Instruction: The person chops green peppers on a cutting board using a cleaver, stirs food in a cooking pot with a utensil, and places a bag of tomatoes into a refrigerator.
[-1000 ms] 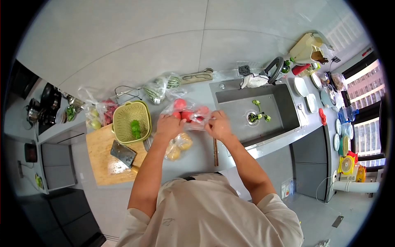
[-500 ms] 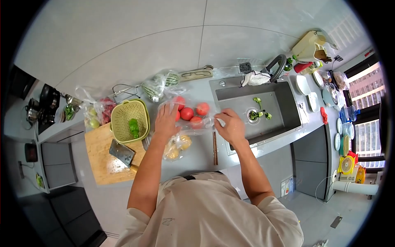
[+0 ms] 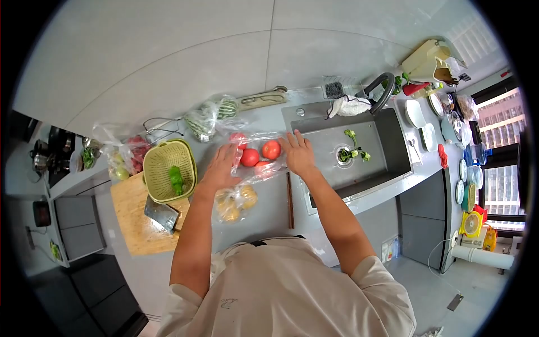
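Several red tomatoes [image 3: 250, 157] lie in a clear plastic bag [image 3: 268, 171] on the grey counter, left of the sink. My left hand [image 3: 220, 168] rests at the bag's left edge, fingers apart and stretched forward. At the bag's right edge, my right hand [image 3: 298, 150] touches the plastic beside a tomato, its fingers spread. Neither hand is wrapped round anything. Just below the tomatoes sits a bag of yellow round items [image 3: 229, 209]. Chopsticks [image 3: 290, 205] lie below my right hand.
Left are a green basket [image 3: 151, 182] holding a green pepper [image 3: 176, 180], a cutting board [image 3: 132, 219] and a cleaver [image 3: 161, 213]. Bagged striped produce [image 3: 202, 123] stands behind. Right is a sink [image 3: 370, 168] with green trimmings [image 3: 353, 151]; white dishes [image 3: 414, 114] stand beyond it.
The tomatoes' bag was bunched and pinched by both hands; it now lies flatter. My right hand has opened and moved up along the bag's edge, and my left hand's fingers have spread.
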`<state>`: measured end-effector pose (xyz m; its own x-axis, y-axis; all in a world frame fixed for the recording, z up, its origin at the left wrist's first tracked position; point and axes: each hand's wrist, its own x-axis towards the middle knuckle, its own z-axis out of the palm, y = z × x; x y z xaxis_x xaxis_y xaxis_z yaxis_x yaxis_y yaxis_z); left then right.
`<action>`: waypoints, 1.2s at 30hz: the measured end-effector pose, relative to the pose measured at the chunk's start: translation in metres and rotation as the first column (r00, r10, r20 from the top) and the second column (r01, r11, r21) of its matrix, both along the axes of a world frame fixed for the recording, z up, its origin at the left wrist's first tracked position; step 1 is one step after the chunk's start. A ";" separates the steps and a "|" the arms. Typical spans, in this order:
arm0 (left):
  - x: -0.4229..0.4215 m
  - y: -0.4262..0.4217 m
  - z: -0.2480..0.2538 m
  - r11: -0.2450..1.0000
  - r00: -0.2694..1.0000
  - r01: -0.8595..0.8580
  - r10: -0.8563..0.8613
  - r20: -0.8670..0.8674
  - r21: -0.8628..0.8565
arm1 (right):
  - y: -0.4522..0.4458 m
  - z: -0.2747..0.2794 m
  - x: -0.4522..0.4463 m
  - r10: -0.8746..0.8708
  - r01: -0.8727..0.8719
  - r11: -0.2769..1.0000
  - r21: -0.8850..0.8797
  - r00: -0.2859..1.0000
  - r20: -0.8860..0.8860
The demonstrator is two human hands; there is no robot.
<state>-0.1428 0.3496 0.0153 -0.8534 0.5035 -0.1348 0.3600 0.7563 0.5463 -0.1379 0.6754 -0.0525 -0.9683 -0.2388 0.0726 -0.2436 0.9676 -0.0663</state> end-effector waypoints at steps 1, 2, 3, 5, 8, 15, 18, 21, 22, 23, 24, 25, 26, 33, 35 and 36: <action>-0.002 0.001 -0.006 1.000 1.000 0.002 -0.002 -0.016 0.019 | 0.000 -0.002 -0.003 -0.035 0.035 0.999 0.004 0.995 0.099; -0.005 0.000 -0.012 0.999 0.999 0.004 -0.002 -0.034 0.037 | -0.001 -0.004 -0.001 -0.036 0.036 0.999 0.003 0.994 0.103; -0.006 -0.003 -0.018 0.999 1.000 0.004 -0.003 -0.031 0.037 | -0.004 0.001 0.003 -0.066 0.071 0.997 -0.023 0.979 0.194; -0.008 -0.011 -0.027 0.992 0.988 -0.120 0.117 0.103 0.027 | -0.008 0.001 0.014 -0.088 0.106 0.993 -0.045 0.954 0.286; -0.006 -0.015 -0.029 0.968 0.992 -0.125 0.126 -0.009 -0.220 | -0.008 -0.009 0.032 -0.028 0.066 0.986 -0.152 0.971 0.238; 0.005 -0.001 0.010 0.975 0.970 -0.182 0.156 -0.186 -0.131 | -0.007 0.009 0.046 -0.008 -0.070 0.856 -0.512 0.989 -0.149; 0.027 0.002 0.026 0.979 0.923 -0.201 0.195 -0.331 0.015 | -0.030 0.023 0.057 0.119 -0.224 0.815 -0.534 0.967 -0.224; 0.047 0.002 0.025 0.968 0.891 -0.234 0.178 -0.419 -0.087 | -0.049 0.022 0.082 0.282 -0.345 0.816 -0.463 0.938 -0.203; 0.050 -0.003 0.011 0.967 0.888 -0.238 0.179 -0.424 -0.090 | -0.050 0.022 0.088 0.307 -0.356 0.813 -0.460 0.934 -0.181; 0.050 -0.012 -0.014 0.924 0.877 -0.360 0.289 -0.384 -0.128 | -0.050 0.023 0.090 0.333 -0.369 0.810 -0.455 0.929 -0.160; 0.053 -0.014 -0.016 0.865 0.851 -0.472 0.398 -0.342 -0.170 | -0.050 0.025 0.092 0.336 -0.373 0.809 -0.455 0.928 -0.162; 0.057 -0.015 -0.018 0.864 0.850 -0.474 0.400 -0.342 -0.170 | -0.050 0.028 0.095 0.349 -0.380 0.811 -0.444 0.924 -0.154; 0.057 -0.017 -0.020 0.858 0.841 -0.491 0.422 -0.338 -0.150 | -0.049 0.031 0.097 0.360 -0.387 0.814 -0.433 0.921 -0.146; 0.064 -0.002 0.018 0.882 0.767 -0.438 0.468 -0.439 0.174 | -0.079 0.044 0.067 0.173 -0.171 0.860 -0.480 0.984 -0.042; 0.063 0.000 0.023 0.917 0.784 -0.372 0.393 -0.480 0.144 | -0.100 0.035 0.048 0.055 -0.100 0.894 -0.438 0.992 -0.114; 0.063 0.001 0.023 0.943 0.794 -0.314 0.322 -0.516 0.105 | -0.111 0.039 0.041 0.056 -0.100 0.898 -0.428 0.992 -0.115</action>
